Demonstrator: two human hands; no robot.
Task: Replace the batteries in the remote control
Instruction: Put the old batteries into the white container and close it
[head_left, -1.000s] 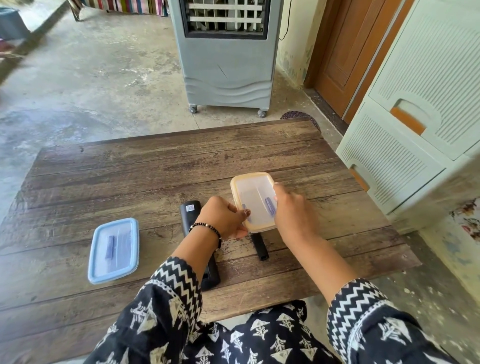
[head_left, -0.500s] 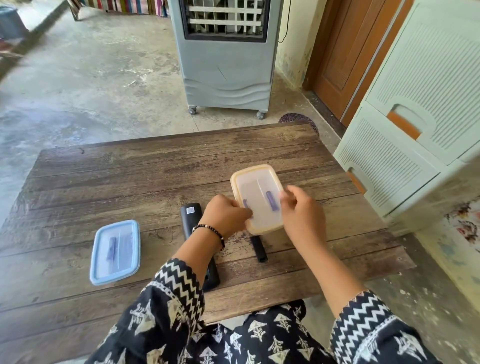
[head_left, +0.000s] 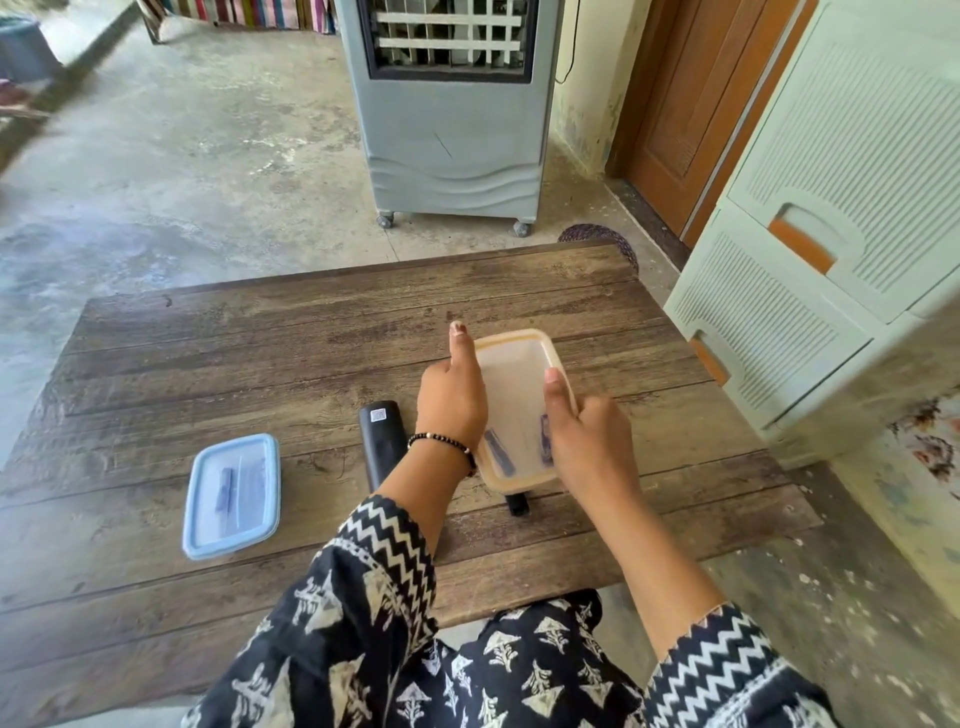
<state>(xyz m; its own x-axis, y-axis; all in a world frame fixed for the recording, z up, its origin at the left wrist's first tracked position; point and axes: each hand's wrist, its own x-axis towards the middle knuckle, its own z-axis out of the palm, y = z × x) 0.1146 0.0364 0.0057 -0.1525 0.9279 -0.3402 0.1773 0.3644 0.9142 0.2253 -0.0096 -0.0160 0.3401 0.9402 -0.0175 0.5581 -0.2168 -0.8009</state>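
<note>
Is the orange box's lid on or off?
On. The orange box shows its lid in place, two batteries blurry beneath it; both hands grip its sides.

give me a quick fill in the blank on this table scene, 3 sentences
Both hands grip the container with the ____ rim.
The container with the blue lid lies to the ____ of the black remote.
The beaded bracelet is on the ____ wrist.

Missing words: orange; left; left

Remote control half under left forearm; black cover mostly beneath orange-rimmed box.
</note>
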